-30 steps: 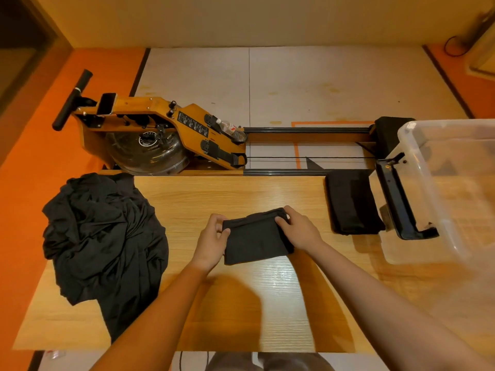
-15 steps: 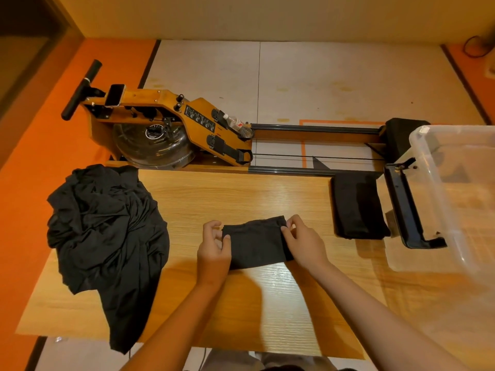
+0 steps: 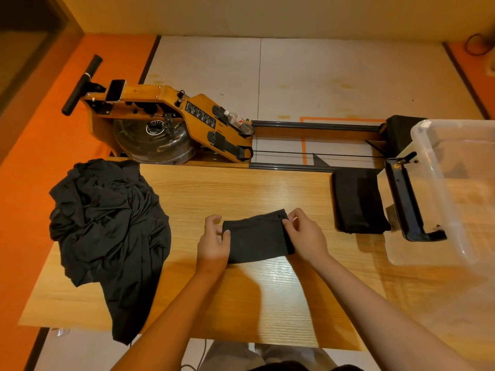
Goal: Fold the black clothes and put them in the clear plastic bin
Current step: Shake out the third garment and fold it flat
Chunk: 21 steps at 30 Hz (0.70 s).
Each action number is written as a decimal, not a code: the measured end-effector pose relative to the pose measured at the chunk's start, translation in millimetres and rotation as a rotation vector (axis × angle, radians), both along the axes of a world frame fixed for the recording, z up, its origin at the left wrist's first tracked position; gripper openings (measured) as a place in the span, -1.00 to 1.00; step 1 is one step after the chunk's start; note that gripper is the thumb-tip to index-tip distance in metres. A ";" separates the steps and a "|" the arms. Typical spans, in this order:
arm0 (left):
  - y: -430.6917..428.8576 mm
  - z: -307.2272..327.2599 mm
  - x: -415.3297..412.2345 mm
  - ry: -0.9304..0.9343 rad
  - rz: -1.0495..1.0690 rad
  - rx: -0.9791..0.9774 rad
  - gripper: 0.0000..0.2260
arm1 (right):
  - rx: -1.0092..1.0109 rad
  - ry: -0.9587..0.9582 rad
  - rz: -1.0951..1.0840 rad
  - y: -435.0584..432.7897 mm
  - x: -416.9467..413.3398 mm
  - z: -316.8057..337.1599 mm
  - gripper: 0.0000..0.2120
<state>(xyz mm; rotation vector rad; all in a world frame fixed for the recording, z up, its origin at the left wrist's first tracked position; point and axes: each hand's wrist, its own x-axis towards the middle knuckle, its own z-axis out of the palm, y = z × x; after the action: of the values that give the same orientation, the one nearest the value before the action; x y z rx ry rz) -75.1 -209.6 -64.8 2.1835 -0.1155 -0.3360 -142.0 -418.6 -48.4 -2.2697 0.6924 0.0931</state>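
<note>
**Folded cloth at mid-worktop, hands at both ends**

The small folded black cloth lies flat on the light wooden worktop. The right hand pinches its far right corner with curled fingers. The left hand covers the left edge, thumb on the fabric; whether its curled fingers grip cannot be told. A crumpled heap of black clothes overhangs the near edge. A folded black garment lies just beside the clear plastic bin, which the frame cuts off at right.
</note>
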 end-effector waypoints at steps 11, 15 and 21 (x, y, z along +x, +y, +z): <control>-9.8 -1.0 10.5 0.066 -0.023 0.286 -0.62 | -0.106 0.054 -0.123 5.2 3.3 -2.3 -0.79; -15.2 3.4 -1.6 -0.342 -0.162 0.390 -0.64 | -0.248 -0.312 0.035 8.9 -2.1 7.9 -0.78; -24.9 -13.6 -8.9 -0.418 -0.616 0.652 -0.48 | -0.541 -0.187 0.685 23.9 -7.7 -35.6 -0.50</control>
<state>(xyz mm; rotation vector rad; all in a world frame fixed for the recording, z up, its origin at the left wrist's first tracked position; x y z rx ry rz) -84.1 -234.5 -78.4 2.8004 -1.0512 -0.2698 -149.7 -394.7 -84.1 -2.8972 -0.2170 0.0169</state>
